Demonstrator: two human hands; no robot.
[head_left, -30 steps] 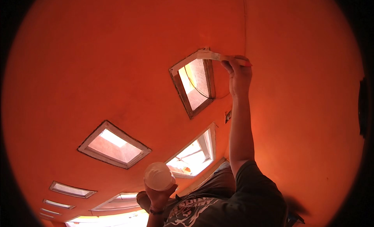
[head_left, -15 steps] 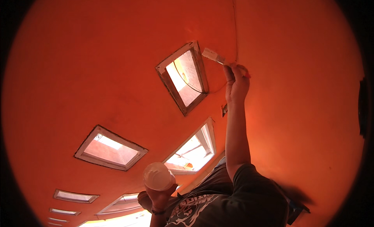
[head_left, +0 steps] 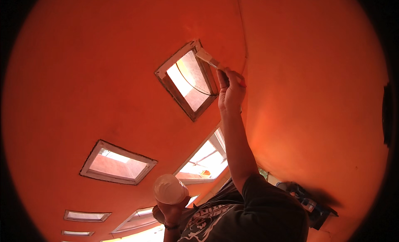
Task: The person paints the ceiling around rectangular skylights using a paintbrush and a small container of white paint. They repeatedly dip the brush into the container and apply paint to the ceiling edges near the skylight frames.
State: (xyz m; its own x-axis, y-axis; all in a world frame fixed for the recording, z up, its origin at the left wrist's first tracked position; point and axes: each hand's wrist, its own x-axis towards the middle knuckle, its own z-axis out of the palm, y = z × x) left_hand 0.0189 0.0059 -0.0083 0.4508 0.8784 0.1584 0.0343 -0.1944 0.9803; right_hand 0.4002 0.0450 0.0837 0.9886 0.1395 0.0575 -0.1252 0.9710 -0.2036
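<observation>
I see the frame's (head_left: 170, 63) upper right edge right behind the brush (head_left: 210, 60); I can't tell whether they touch. The orange surface (head_left: 91, 84) spreads wide leftward. The bristles look flat and pale. My right hand (head_left: 232, 94) pinches the handle; my left (head_left: 171, 213) grasps a whitish tub (head_left: 169, 190).

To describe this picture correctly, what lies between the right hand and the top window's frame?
In the head view, a paintbrush lies between the right hand and that frame; whether its bristles touch is unclear.
</observation>
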